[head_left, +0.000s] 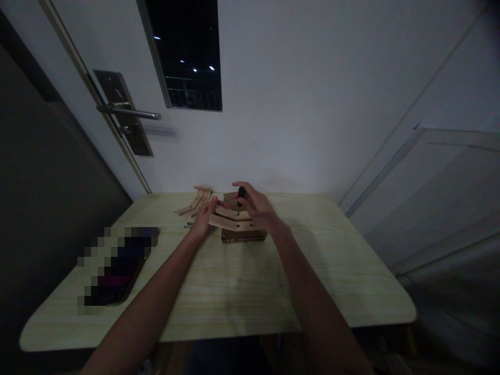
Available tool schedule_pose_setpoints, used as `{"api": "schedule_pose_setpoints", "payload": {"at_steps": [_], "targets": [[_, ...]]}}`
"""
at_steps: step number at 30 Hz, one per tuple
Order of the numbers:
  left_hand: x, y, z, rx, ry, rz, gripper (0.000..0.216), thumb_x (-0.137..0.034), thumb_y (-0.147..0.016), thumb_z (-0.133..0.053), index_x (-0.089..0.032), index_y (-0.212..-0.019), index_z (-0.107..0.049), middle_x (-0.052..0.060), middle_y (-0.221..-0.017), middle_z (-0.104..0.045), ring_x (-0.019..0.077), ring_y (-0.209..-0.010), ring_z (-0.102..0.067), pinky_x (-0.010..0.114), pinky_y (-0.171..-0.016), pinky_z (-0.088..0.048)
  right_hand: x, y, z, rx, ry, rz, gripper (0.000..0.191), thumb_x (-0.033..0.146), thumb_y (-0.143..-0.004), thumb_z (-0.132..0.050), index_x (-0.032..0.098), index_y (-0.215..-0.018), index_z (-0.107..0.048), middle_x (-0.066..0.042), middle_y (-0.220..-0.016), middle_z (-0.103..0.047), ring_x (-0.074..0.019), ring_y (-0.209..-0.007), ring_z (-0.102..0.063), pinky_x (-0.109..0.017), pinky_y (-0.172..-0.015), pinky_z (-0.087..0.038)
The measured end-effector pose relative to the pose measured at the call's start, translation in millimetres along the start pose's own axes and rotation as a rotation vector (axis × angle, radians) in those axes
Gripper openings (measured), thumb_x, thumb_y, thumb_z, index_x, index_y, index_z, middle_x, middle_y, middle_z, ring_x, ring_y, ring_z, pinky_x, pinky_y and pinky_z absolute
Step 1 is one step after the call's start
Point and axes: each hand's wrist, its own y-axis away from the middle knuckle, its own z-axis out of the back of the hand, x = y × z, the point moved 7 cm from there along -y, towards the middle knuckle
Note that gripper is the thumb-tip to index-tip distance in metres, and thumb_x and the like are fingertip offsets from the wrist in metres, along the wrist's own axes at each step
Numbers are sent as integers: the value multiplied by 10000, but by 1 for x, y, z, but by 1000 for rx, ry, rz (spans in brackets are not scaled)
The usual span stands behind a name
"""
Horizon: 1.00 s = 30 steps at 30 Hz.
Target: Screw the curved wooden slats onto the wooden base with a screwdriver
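My right hand (pixel 258 205) is closed around the black handle of a screwdriver (pixel 241 192). The screwdriver stands nearly upright, its shaft pointing down at a hole in a pale, bent wooden piece (pixel 224 223) with slats. At that piece's left end, my left hand (pixel 203 217) grips it, thumb on the upper side and the other fingers mostly hidden. Beneath the wood lies a brown, shiny-edged block (pixel 244 236). Something orange-red (pixel 223 204) shows just behind the slats; its kind is unclear.
More bent wooden pieces (pixel 199 199) lie beyond my left hand, with a few small screws (pixel 188 225) nearby. A dark phone-like object (pixel 121 268), partly pixelated, rests at the left of the table (pixel 234 307). A white door with a metal handle (pixel 133 113) rises behind.
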Motion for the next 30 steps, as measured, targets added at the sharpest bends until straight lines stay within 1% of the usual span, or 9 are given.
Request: {"api": "schedule_pose_setpoints", "payload": {"at_steps": [3,7,11,13,17,21,26,28,30], "targets": [[4,-1,0,-6,10,5,599,-736,-796,-483,-172,-784,-685,85,-729,-729,214,-655,-667,316,-638,-510,-3,4,2,-50,-112,-17,383,257,-931,-501,265,-1314,-495,-50,-1085,-713,-168,-981,-658,-323,-882,-497],[2,2,-2,10,-21,6,623,-740,-808,-448,-168,-783,-695,99,-723,-726,214,-650,-664,311,-628,-501,-10,6,4,-140,-173,-85,279,304,-883,-598,274,-1160,-602,-20,-1021,-728,-177,-954,-691,-318,-849,-519],[-4,6,-7,26,-61,5,646,-726,-819,-441,-138,-794,-708,105,-714,-720,219,-645,-657,314,-619,-489,-9,8,8,-247,7,-178,307,361,-821,-687,293,-1115,-628,17,-866,-719,-173,-798,-684,-295,-758,-502],[-6,8,-7,13,-69,6,639,-714,-820,-448,-130,-791,-707,97,-690,-711,211,-624,-645,310,-618,-482,-4,9,9,-277,135,-185,319,353,-833,-672,299,-1143,-621,12,-870,-707,-176,-790,-660,-295,-756,-483],[-8,8,-7,1,-84,2,636,-717,-809,-458,-132,-762,-704,91,-673,-702,205,-601,-629,311,-610,-477,3,11,6,-241,250,-135,267,352,-906,-566,274,-1159,-601,-35,-1052,-691,-197,-958,-632,-290,-821,-459],[-9,8,-8,9,-85,2,628,-718,-810,-456,-143,-774,-707,86,-662,-698,214,-595,-634,323,-601,-481,8,12,3,-132,181,-41,387,322,-956,-439,249,-1335,-464,-60,-1164,-665,-184,-989,-632,-291,-864,-458],[-11,9,-9,2,-113,5,622,-712,-818,-449,-154,-755,-715,90,-674,-712,221,-602,-643,331,-606,-497,4,12,2,-43,56,-39,441,298,-989,-346,224,-1423,-327,-58,-1094,-695,-167,-930,-660,-293,-856,-476],[-12,9,-9,-6,-113,1,607,-704,-824,-449,-167,-743,-721,86,-678,-717,218,-616,-650,324,-619,-504,-1,11,2,-61,29,-59,414,320,-991,-363,242,-1397,-342,-54,-1087,-701,-171,-932,-667,-297,-841,-483],[-11,9,-9,-5,-102,14,606,-703,-824,-453,-168,-758,-729,91,-679,-718,222,-627,-657,319,-619,-502,-6,10,1,-92,20,-75,348,329,-982,-391,253,-1320,-413,-42,-1033,-709,-174,-921,-672,-296,-816,-484]]}}
